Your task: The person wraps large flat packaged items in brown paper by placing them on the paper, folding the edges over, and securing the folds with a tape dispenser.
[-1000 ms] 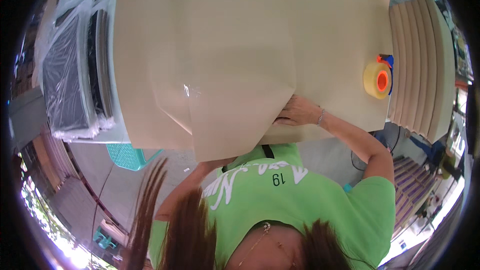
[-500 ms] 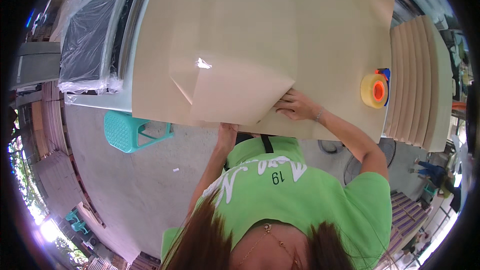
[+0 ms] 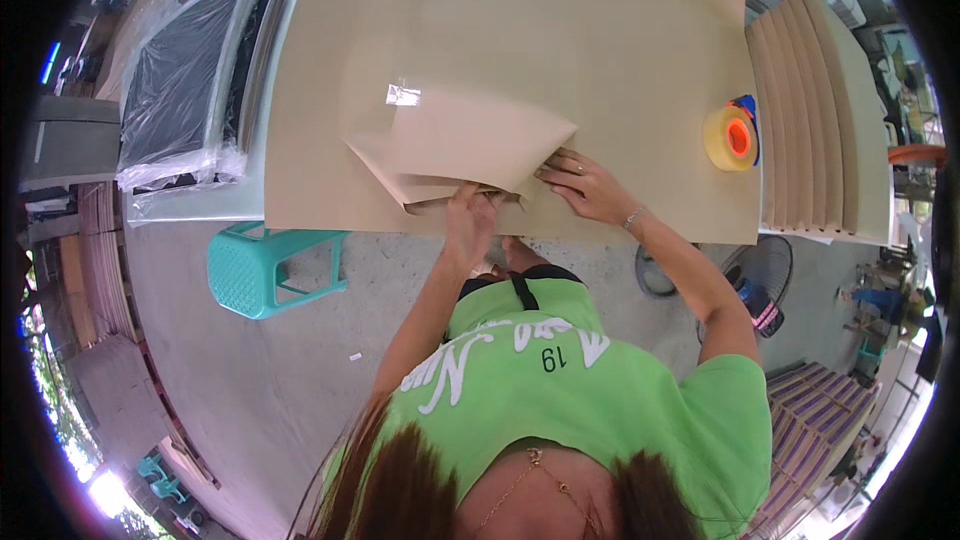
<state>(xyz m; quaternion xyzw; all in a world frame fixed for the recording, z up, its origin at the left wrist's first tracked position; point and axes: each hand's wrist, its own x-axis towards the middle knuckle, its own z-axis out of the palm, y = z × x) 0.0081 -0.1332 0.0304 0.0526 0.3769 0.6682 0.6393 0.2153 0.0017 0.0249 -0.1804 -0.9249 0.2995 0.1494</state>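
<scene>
A large sheet of brown kraft paper (image 3: 660, 50) covers the table, with several stacked layers not distinguishable. On it sits a folded section of brown paper (image 3: 480, 135), its near edge raised into an open pocket. A strip of clear tape (image 3: 403, 95) is stuck at its upper left. My left hand (image 3: 470, 225) pinches the pocket's near edge, fingertips partly tucked under the paper. At the right corner of the fold, my right hand (image 3: 590, 188) grips the paper edge with bent fingers. A yellowish roll of tape (image 3: 730, 140) stands by the sheet's right edge.
Plastic-wrapped dark panels (image 3: 185, 70) lie at the table's left. Several tan boards (image 3: 810, 120) are stacked on the right. Below the table's left side is a turquoise stool (image 3: 245, 275); a fan (image 3: 760, 285) stands on the floor at right.
My left hand has moved up from the table edge onto the paper. The fold's near edge has lifted and shifted away from me, opening a gap. My right hand stays at its corner.
</scene>
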